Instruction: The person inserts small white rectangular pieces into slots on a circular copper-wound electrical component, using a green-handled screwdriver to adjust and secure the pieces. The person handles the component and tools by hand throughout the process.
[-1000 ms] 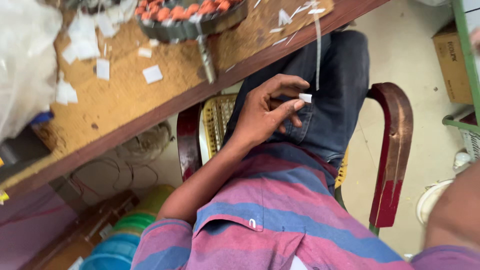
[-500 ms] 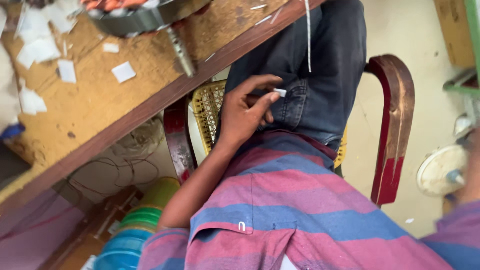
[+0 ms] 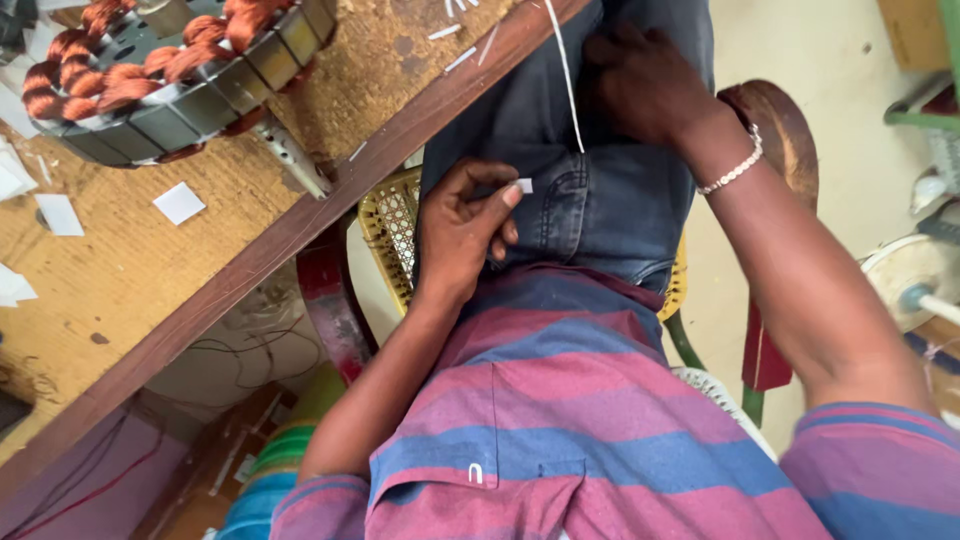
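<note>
The left hand (image 3: 465, 225) hangs over the lap beside the jeans (image 3: 590, 190), its thumb and forefinger pinched together on a small white paper slip (image 3: 524, 185). The slip sticks out past the fingertips toward the jeans pocket; it is too small to tell its long axis for sure. The right hand (image 3: 645, 85) rests higher on the jeans, close to the bench (image 3: 300, 225) edge, fingers curled; whether it grips anything I cannot tell. A beaded bracelet (image 3: 735, 170) circles its wrist. A thin white strip (image 3: 566, 75) runs from the bench edge down across the jeans, its long axis nearly straight along the thigh, its lower end near the pocket, just above the slip and apart from it.

On the bench lies a round stator (image 3: 170, 75) wound with copper coils, with white paper scraps (image 3: 178, 203) scattered near it. The person sits on a chair (image 3: 385, 225) with a woven yellow seat and red frame.
</note>
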